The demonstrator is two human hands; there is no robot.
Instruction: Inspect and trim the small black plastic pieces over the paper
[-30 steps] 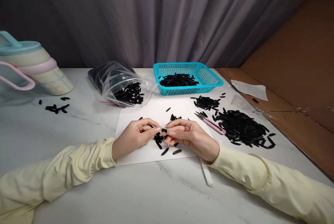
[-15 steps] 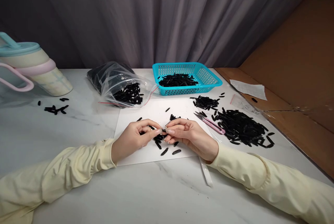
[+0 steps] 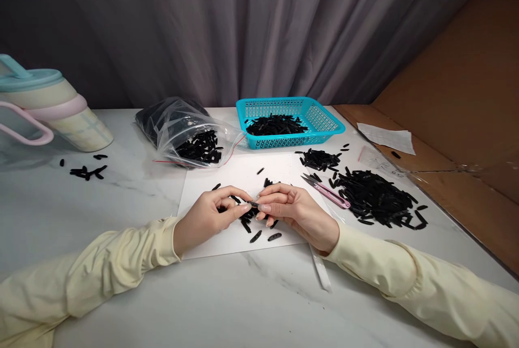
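Observation:
My left hand (image 3: 211, 214) and my right hand (image 3: 292, 208) meet fingertip to fingertip over a white sheet of paper (image 3: 243, 175). Between them they pinch one small black oblong piece (image 3: 253, 204). Several more loose black pieces (image 3: 259, 232) lie on the paper just under and in front of my fingers. Both arms wear pale yellow sleeves and rest on the marble table.
Pink thread snips (image 3: 326, 191) lie right of my right hand. A big heap of black pieces (image 3: 375, 199) sits further right. A turquoise basket (image 3: 330, 121) and a clear plastic bag (image 3: 182, 129) hold more. A pastel jug (image 3: 52, 107) stands far left. A white strip (image 3: 320, 269) lies near my right wrist.
My fingertips have shifted slightly on the small piece; both hands stay in the same spot. The view has tilted down a little.

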